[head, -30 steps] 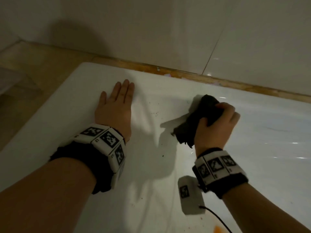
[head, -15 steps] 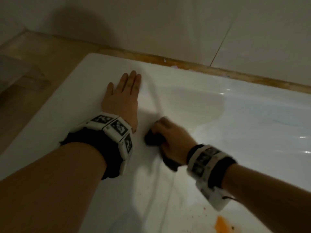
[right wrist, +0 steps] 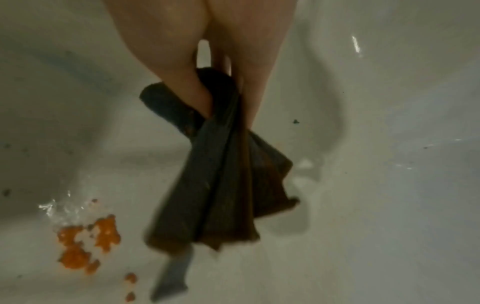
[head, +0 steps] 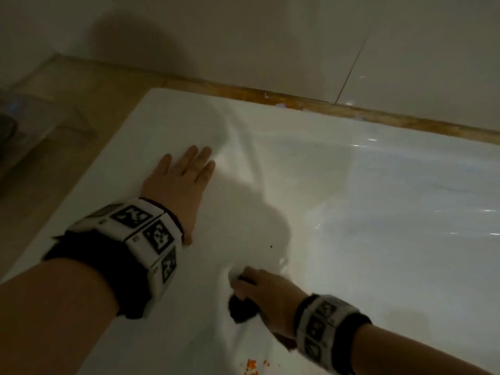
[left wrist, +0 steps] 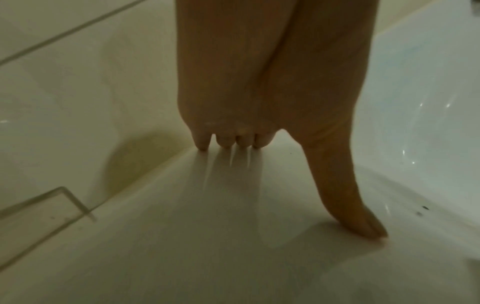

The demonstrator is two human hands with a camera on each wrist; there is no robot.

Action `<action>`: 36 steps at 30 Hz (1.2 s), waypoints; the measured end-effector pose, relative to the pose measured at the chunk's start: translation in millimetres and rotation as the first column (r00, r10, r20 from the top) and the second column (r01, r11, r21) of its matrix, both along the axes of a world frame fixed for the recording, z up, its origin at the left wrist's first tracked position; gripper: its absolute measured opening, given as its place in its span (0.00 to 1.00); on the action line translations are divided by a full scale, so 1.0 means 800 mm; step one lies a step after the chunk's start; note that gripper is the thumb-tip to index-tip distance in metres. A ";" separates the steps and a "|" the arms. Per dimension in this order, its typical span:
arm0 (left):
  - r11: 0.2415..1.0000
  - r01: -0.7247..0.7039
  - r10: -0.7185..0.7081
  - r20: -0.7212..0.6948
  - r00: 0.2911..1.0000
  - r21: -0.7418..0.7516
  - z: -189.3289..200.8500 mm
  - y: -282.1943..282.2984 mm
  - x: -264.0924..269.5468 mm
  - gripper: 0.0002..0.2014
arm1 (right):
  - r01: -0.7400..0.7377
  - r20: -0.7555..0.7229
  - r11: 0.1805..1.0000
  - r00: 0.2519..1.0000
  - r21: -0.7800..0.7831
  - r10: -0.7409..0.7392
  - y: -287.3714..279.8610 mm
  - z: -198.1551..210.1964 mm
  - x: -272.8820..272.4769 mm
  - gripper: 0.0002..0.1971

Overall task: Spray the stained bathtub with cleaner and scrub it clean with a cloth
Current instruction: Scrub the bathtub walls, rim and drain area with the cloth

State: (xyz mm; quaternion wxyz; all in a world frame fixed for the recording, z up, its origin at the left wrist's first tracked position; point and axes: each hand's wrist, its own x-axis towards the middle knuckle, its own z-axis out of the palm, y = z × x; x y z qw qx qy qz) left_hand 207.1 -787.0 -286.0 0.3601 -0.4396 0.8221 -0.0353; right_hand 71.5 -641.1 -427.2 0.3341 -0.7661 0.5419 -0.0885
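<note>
1. White glossy enamel fills the head view: the white bathtub (head: 378, 212) runs along a beige tiled wall (head: 270, 50) with a brown wooden strip (head: 297, 102) at its far edge. The left hand (head: 178, 185) lies flat on the tub's wide rim, fingers straight and close together, holding nothing. The right hand (head: 266, 296) is lower, inside the tub near the inner slope, its fingers curled round a dark crumpled cloth (head: 242, 309) that is pressed against the white surface. Just below that hand is an orange stain (head: 251, 365) with small specks around it. Both wrists wear white bands with black square markers.

2. Pale and dim, the left wrist view shows the left hand (left wrist: 259, 92) from behind the palm. Its fingertips (left wrist: 226, 142) touch the tub rim (left wrist: 182, 226), and the thumb (left wrist: 345, 201) stretches out to the side with its tip on the surface. The fingers are extended, gripping nothing.

3. Dark brownish fabric hangs in the right wrist view: the cloth (right wrist: 221, 185) is pinched between thumb and fingers of the right hand (right wrist: 207, 51), its loose folds fanning down onto the tub floor (right wrist: 376, 205). The orange stain (right wrist: 85, 242) lies just beside the cloth's lower edge, apart from it, with wet glints above it and dark specks scattered around.
</note>
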 end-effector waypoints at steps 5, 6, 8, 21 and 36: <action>1.000 -0.020 0.020 -0.022 1.000 0.015 0.000 0.008 0.005 0.57 | 0.816 0.313 0.525 0.578 -0.242 -0.754 -0.063 0.059 -0.045 0.17; 1.000 -0.019 0.019 -0.040 0.999 0.013 -0.001 0.008 0.004 0.54 | 0.882 0.379 0.424 0.471 -0.204 -0.797 -0.088 0.071 -0.048 0.18; 1.000 -0.016 0.017 -0.047 0.999 0.004 -0.002 0.008 0.004 0.52 | 0.888 0.364 0.433 0.458 -0.152 -0.811 -0.125 0.074 -0.032 0.19; 0.999 -0.018 0.017 0.042 0.999 0.028 -0.019 0.056 0.004 0.54 | 0.638 0.338 0.743 0.757 -0.202 -0.559 -0.033 0.031 -0.019 0.15; 1.000 -0.002 0.002 0.062 0.998 -0.001 -0.028 0.062 0.008 0.55 | 0.155 0.022 0.986 0.987 0.069 -0.157 0.075 -0.030 0.041 0.22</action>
